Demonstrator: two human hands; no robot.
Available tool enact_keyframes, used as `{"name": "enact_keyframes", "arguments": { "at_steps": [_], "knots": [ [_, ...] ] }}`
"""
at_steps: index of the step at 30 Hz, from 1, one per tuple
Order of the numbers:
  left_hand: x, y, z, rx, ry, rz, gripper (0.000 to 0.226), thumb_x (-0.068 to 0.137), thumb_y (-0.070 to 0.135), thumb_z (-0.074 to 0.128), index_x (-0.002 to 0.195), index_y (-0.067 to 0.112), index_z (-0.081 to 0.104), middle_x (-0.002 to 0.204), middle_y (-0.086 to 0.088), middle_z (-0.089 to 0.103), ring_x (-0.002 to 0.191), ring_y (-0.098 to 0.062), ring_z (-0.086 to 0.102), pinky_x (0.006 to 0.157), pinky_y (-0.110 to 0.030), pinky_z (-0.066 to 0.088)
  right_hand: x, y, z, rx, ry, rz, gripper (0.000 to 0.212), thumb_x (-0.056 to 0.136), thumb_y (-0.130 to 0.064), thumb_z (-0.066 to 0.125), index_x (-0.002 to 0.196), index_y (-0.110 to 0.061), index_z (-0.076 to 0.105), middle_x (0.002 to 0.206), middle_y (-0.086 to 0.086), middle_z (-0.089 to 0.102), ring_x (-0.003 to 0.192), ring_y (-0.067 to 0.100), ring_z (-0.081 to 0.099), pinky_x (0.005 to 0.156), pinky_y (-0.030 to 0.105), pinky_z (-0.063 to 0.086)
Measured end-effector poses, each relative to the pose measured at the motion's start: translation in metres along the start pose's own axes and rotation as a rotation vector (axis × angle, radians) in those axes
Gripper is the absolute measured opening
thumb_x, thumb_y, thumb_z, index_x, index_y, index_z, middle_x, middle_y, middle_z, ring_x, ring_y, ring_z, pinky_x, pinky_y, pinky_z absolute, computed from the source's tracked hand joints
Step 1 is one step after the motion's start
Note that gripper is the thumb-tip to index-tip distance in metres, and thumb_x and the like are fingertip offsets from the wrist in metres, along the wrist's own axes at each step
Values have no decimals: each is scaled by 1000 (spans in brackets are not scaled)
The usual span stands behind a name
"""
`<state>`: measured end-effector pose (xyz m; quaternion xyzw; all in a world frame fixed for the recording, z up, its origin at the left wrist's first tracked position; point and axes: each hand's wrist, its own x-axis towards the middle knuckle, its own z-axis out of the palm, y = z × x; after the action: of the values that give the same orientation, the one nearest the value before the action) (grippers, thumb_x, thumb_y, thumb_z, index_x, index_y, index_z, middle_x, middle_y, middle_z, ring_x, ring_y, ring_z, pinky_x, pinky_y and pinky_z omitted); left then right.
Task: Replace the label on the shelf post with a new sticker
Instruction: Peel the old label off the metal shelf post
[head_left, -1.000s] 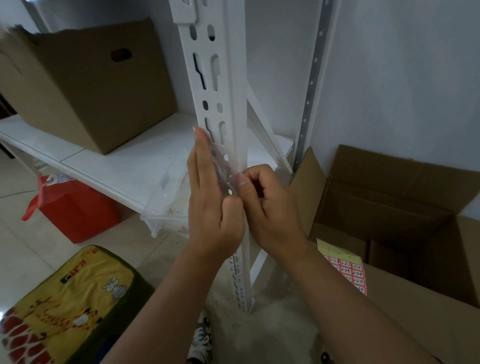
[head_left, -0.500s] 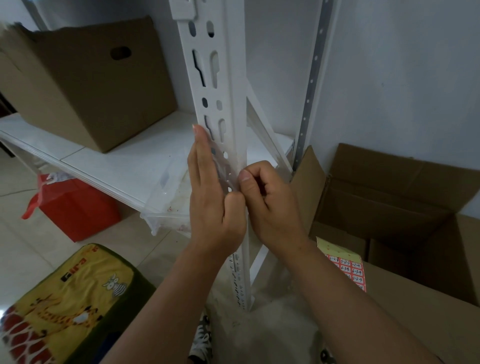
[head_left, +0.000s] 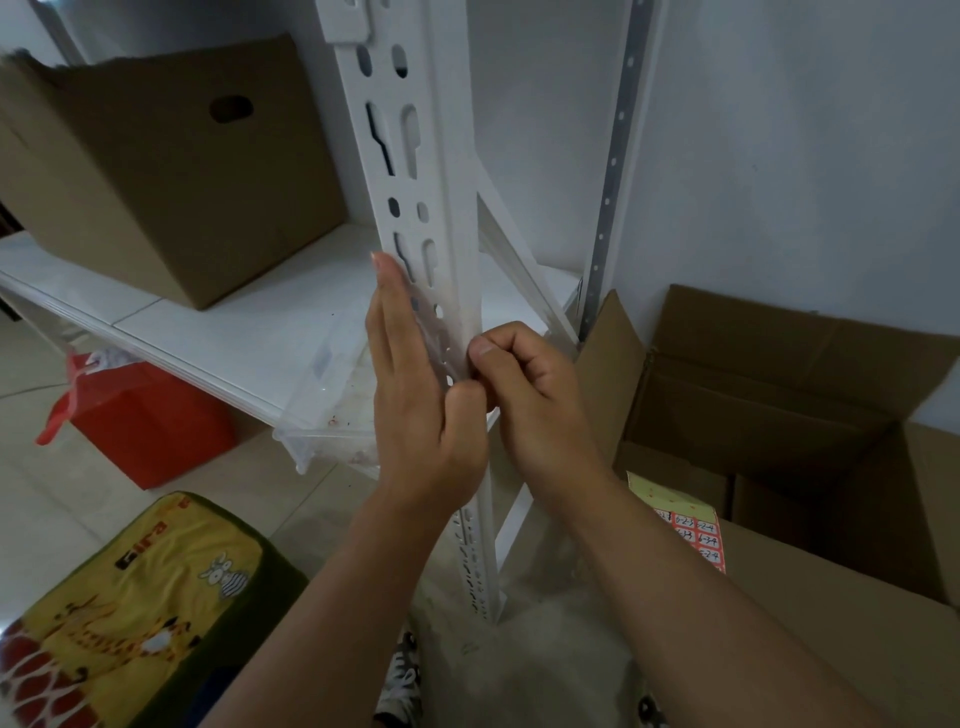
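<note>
The white slotted shelf post (head_left: 451, 182) rises through the middle of the view. My left hand (head_left: 421, 410) lies flat against its left face, fingers straight and together, thumb pressed on the front. My right hand (head_left: 540, 400) is curled at the post's right edge, thumb and forefinger pinched on the corner just beside my left thumb. The label there is hidden under my fingers. A sheet of red-and-white numbered stickers (head_left: 693, 532) with a yellow top strip rests on a cardboard flap at lower right.
A closed cardboard box (head_left: 171, 171) stands on the white shelf board (head_left: 234, 332). A clear plastic tray (head_left: 332, 410) overhangs the shelf edge. An open cardboard box (head_left: 779, 415) sits at right, a red bag (head_left: 150, 421) and a yellow cushion (head_left: 130, 613) on the floor at left.
My right thumb has crept slightly up the post's edge. My left hand stays flat on the post.
</note>
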<state>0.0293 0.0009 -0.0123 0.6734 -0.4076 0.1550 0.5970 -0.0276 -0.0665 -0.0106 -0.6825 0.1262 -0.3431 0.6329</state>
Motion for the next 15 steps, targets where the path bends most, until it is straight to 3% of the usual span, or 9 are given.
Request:
{"name": "enact_keyframes", "arguments": {
  "at_steps": [5,11,15],
  "knots": [
    [1,2,-1,-2,-13,14,88,71,-5,42,150,-5,4,151,-11,19,127,25,19,95,4,25,0,-1,2,42,8,21,27,98,-20,48,87,4,56,75,14,54,68,20,51,61,23,47],
    [0,2,2,-17,-1,-7,90,70,-1,42,150,-1,2,153,-5,13,133,21,13,102,1,21,0,-3,1,51,18,31,25,97,-14,49,86,7,56,70,8,52,67,20,49,60,26,45],
    [0,3,1,-8,-12,6,90,69,-4,43,149,-5,3,151,-5,12,130,26,13,98,4,22,-1,-2,2,108,27,65,25,96,-15,50,84,6,56,70,7,53,68,18,49,61,24,46]
  ]
}}
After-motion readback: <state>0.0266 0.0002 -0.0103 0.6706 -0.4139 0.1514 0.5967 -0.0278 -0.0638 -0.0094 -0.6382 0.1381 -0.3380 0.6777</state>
